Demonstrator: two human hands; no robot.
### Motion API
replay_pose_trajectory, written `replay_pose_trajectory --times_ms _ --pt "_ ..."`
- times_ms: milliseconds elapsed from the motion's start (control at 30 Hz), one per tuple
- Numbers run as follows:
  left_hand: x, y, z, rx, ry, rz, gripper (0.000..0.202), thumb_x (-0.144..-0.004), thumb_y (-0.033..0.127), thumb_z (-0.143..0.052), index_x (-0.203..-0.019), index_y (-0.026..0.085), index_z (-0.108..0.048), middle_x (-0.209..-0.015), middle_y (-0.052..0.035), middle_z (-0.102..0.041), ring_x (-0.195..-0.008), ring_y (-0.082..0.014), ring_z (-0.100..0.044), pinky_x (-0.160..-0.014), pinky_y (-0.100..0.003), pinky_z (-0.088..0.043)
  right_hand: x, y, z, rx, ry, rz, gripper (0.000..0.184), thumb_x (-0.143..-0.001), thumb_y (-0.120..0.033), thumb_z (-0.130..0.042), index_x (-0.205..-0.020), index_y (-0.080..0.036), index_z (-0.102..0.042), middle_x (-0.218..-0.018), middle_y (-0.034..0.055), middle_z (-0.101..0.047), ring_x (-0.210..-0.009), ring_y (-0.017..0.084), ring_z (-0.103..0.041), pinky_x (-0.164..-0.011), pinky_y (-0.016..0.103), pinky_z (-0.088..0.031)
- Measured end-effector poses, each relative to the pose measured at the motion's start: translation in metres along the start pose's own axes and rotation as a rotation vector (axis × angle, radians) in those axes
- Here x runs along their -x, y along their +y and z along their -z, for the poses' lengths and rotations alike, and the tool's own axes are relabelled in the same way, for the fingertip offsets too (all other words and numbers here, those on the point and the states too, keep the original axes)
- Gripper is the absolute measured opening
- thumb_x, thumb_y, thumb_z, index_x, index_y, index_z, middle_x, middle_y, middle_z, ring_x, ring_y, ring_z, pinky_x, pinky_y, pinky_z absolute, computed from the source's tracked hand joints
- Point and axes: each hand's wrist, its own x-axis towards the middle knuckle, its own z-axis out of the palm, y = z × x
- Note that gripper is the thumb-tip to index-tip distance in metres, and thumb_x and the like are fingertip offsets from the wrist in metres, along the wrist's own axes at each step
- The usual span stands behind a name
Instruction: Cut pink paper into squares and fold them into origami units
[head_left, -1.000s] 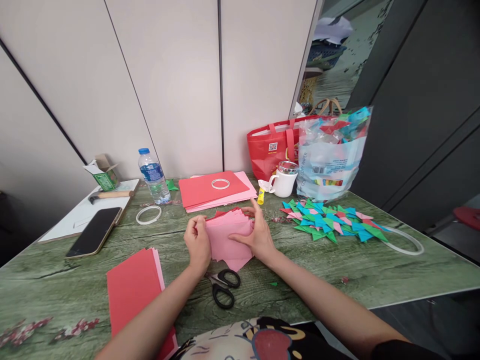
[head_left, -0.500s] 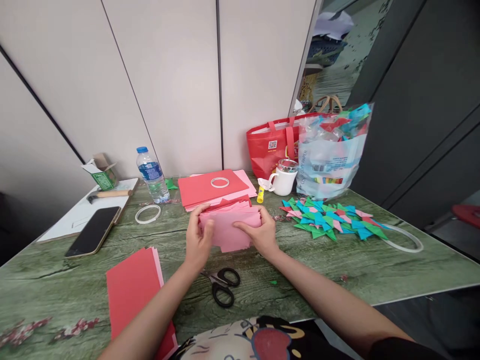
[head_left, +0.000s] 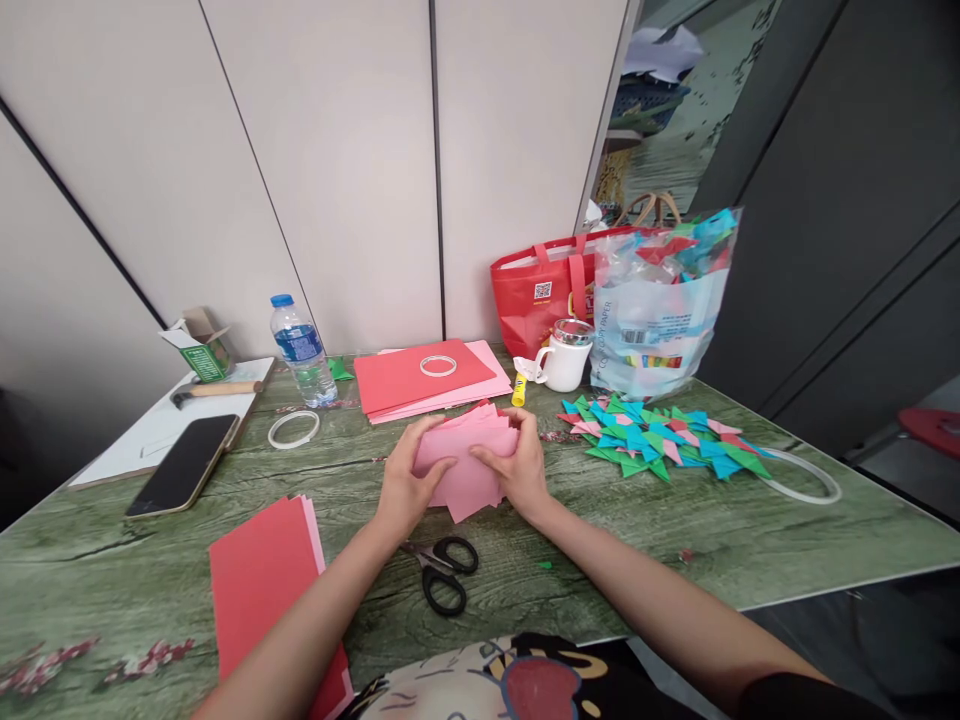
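A stack of pink paper pieces [head_left: 474,462], uneven at its edges with a bit of red at the back, is held up between my hands over the table. My left hand [head_left: 411,478] grips its left side, thumb on the front face. On the right side my right hand [head_left: 525,468] grips it the same way. Black-handled scissors [head_left: 444,570] lie just below, their blades partly behind my left wrist. Left of my left forearm is a pile of red and pink paper [head_left: 262,580]. Behind the hands lie larger red and pink sheets [head_left: 412,378] with a white ring [head_left: 438,366] on top.
To the right lie folded colored paper pieces [head_left: 660,435] joined to a white hoop [head_left: 821,488]. Behind stand a white mug [head_left: 566,362], glue stick [head_left: 519,390], red bag [head_left: 517,300] and plastic bag [head_left: 652,330]. Leftward are a water bottle [head_left: 304,350], phone [head_left: 184,465] and hammer [head_left: 217,391].
My left hand has shifted inward, and its thumb now presses nearer the middle of the stack. The front pink pieces have turned, with a corner pointing lower.
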Motion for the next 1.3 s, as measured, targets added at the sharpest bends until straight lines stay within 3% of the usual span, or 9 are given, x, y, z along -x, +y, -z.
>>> replay_pose_trajectory --times_ms 200,300,400,533,867,1167,1300 --pt "0.001 -0.004 0.0 -0.029 -0.002 -0.112 0.037 -0.075 0.022 -0.059 -0.11 0.023 -0.047 -0.106 -0.0058 -0.058 -0.101 -0.0176 -0.054 -0.088 -0.034 -0.042 -0.006 0.003 0.002 0.015 -0.005 0.076 0.065 -0.061 -0.049 -0.068 -0.112 -0.016 -0.044 -0.098 0.0086 -0.051 -0.089 0.022 -0.051 -0.078 0.037 -0.044" --pt "0.0 -0.005 -0.001 -0.054 0.024 -0.129 0.035 -0.074 0.02 -0.06 -0.107 0.021 -0.047 -0.101 -0.0054 -0.059 -0.097 -0.0172 -0.056 -0.085 -0.033 -0.044 -0.009 -0.001 0.007 0.053 0.062 0.175 0.067 -0.063 -0.049 -0.067 -0.116 -0.016 -0.044 -0.101 0.0102 -0.048 -0.094 0.024 -0.049 -0.082 0.041 -0.043" --pt "0.001 -0.005 -0.001 -0.072 -0.001 -0.144 0.041 -0.074 0.019 -0.06 -0.112 0.022 -0.044 -0.107 -0.0068 -0.058 -0.101 -0.0178 -0.055 -0.087 -0.033 -0.044 -0.013 -0.013 0.014 0.075 0.144 0.373 0.045 -0.076 -0.042 -0.056 -0.115 -0.021 -0.05 -0.11 0.0111 -0.043 -0.106 0.025 -0.043 -0.091 0.044 -0.037" --pt "0.002 -0.005 -0.001 -0.055 -0.049 -0.188 0.037 -0.075 0.019 -0.058 -0.11 0.022 -0.046 -0.104 -0.0064 -0.059 -0.098 -0.0171 -0.056 -0.086 -0.033 -0.044 -0.014 -0.027 0.018 0.088 0.07 0.571 0.024 -0.083 -0.026 -0.05 -0.105 -0.028 -0.059 -0.116 0.0079 -0.041 -0.111 0.023 -0.042 -0.094 0.044 -0.035" --pt "0.004 -0.005 -0.003 -0.026 -0.078 -0.251 0.034 -0.075 0.018 -0.059 -0.106 0.021 -0.046 -0.1 -0.0065 -0.059 -0.097 -0.0178 -0.055 -0.084 -0.034 -0.045 -0.016 -0.028 0.019 0.018 0.036 0.525 0.009 -0.08 -0.021 -0.054 -0.084 -0.02 -0.062 -0.108 0.009 -0.048 -0.107 0.022 -0.046 -0.091 0.044 -0.039" --pt "0.005 -0.008 -0.003 -0.051 -0.088 -0.256 0.035 -0.076 0.018 -0.057 -0.108 0.021 -0.044 -0.101 -0.0078 -0.058 -0.098 -0.0189 -0.055 -0.084 -0.036 -0.045 -0.015 -0.018 0.024 -0.002 0.064 0.587 0.014 -0.077 -0.018 -0.057 -0.083 -0.029 -0.064 -0.104 0.0048 -0.051 -0.108 0.024 -0.048 -0.087 0.049 -0.041" --pt "0.005 -0.007 -0.003 -0.043 -0.088 -0.248 0.034 -0.076 0.018 -0.058 -0.107 0.021 -0.045 -0.101 -0.0072 -0.058 -0.099 -0.0184 -0.055 -0.084 -0.034 -0.045 -0.015 -0.021 0.024 -0.009 0.047 0.587 0.013 -0.078 -0.017 -0.055 -0.084 -0.025 -0.062 -0.104 0.0065 -0.051 -0.107 0.023 -0.048 -0.088 0.047 -0.041"
